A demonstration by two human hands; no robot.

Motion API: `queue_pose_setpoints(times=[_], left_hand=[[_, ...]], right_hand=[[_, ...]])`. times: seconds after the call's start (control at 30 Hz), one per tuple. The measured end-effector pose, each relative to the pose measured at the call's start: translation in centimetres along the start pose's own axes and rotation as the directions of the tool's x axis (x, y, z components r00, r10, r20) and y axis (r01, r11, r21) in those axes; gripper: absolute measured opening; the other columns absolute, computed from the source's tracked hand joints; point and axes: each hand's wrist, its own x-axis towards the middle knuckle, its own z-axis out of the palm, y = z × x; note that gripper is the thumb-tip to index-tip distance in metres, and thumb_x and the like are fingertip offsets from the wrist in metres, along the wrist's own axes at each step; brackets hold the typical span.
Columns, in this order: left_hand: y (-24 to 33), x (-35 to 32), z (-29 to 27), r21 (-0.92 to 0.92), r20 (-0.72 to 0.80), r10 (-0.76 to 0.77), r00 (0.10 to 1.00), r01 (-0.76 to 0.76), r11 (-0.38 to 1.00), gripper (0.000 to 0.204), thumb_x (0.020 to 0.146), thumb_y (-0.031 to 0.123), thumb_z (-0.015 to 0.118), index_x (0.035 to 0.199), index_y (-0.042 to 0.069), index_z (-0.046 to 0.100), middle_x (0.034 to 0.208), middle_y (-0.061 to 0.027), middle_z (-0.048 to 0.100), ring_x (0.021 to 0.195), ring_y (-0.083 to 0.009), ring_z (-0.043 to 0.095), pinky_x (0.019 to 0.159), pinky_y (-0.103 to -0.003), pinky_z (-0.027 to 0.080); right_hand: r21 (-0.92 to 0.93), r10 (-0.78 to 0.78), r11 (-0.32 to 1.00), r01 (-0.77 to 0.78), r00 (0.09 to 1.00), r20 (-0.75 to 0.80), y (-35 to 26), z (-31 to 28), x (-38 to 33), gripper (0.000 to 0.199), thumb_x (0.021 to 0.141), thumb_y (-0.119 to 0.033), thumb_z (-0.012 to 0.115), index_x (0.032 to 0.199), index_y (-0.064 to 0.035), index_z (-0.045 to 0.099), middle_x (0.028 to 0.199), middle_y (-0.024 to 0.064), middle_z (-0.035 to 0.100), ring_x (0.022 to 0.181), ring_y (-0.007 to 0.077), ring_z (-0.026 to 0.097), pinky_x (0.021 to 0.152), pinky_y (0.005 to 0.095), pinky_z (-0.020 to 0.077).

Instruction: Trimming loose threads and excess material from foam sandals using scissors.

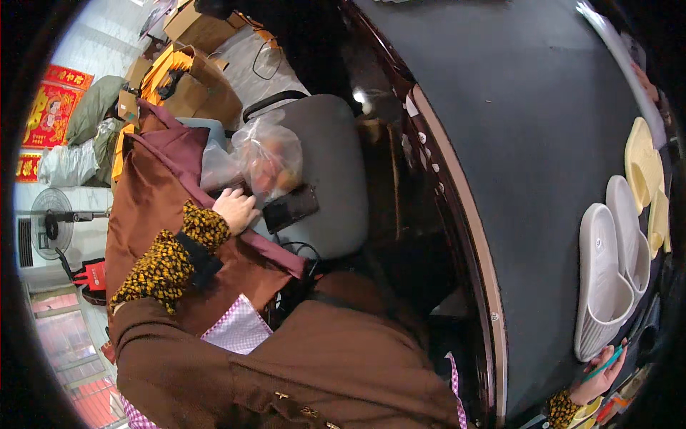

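Currently: black phone point(291, 208) just right of left hand point(237, 211), clear bag point(268, 157) just beyond, both on grey chair point(332, 143) | left fingers half-open, loosely bent, contact unclear; right hand point(597, 380) closed round teal tool point(606, 362) near grey slipper point(599, 275) | left palm down, forearm slanting up-right; right arm out sideways.

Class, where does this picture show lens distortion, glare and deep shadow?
Head view: the long edge of the dark table bows, and the corners go black; a bright glare spot shows beside the grey chair, with pale glints on the clear bag; between chair and table, shadow hides most detail.
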Motion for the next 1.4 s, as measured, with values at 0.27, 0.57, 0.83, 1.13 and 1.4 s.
queue_pose_setpoints(times=[0.27,0.57,0.83,1.13,1.4], left_hand=[[-1.5,-2.7,-4.5,-0.153,0.488,-0.118,0.865,0.218,0.964,0.038,0.090,0.039,0.044,0.085,0.007,0.062,0.078,-0.0193,0.064,0.077,-0.0391,0.061,0.071,-0.049,0.048],[-7.5,-9.7,5.0,-0.048,0.810,-0.027,0.586,0.112,0.993,0.046,0.085,0.046,0.047,0.084,0.005,0.069,0.081,-0.0197,0.065,0.077,-0.0371,0.062,0.072,-0.046,0.048],[-6.1,-7.3,7.7,0.217,0.703,-0.449,0.552,0.435,0.874,0.043,0.083,0.043,0.050,0.082,0.005,0.069,0.084,-0.0195,0.065,0.084,-0.0342,0.064,0.075,-0.044,0.050],[-10.3,-7.8,8.3,0.003,0.225,-0.900,0.373,0.923,0.384,0.026,0.083,0.021,0.052,0.093,0.000,0.064,0.092,-0.0248,0.063,0.090,-0.0372,0.062,0.076,-0.045,0.051],[-15.1,-10.4,7.6,-0.366,-0.014,-0.991,0.131,0.922,0.127,0.058,0.087,0.049,0.043,0.096,-0.007,0.058,0.100,-0.0311,0.058,0.098,-0.0450,0.054,0.087,-0.049,0.041]], right_hand=[[0.051,0.052,0.997,-0.050,0.998,-0.037,-0.8,0.3,-0.5,0.038,0.089,-0.011,0.057,0.126,-0.0073,0.049,0.087,-0.0033,0.056,0.056,-0.0030,0.037,0.046,0.0133,0.0277],[-0.073,0.024,0.997,-0.019,0.998,0.066,2.2,-1.7,0.7,0.040,0.090,-0.015,0.057,0.127,-0.0050,0.048,0.095,-0.0011,0.058,0.059,0.0008,0.037,0.051,0.0168,0.0300],[-0.105,0.035,0.994,-0.031,0.999,0.040,1.4,-1.6,0.5,0.038,0.090,-0.014,0.057,0.126,-0.0040,0.049,0.098,-0.0025,0.057,0.060,0.0003,0.036,0.051,0.0168,0.0295],[-0.109,-0.002,0.994,0.007,0.999,0.048,1.1,-1.4,0.0,0.039,0.090,-0.013,0.056,0.127,-0.0038,0.048,0.092,-0.0027,0.056,0.059,0.0004,0.036,0.050,0.0172,0.0278],[-0.023,0.040,0.999,-0.038,0.997,0.071,2.9,-1.5,0.7,0.039,0.090,-0.013,0.056,0.128,-0.0040,0.047,0.100,-0.0012,0.057,0.060,0.0007,0.037,0.050,0.0171,0.0295]])
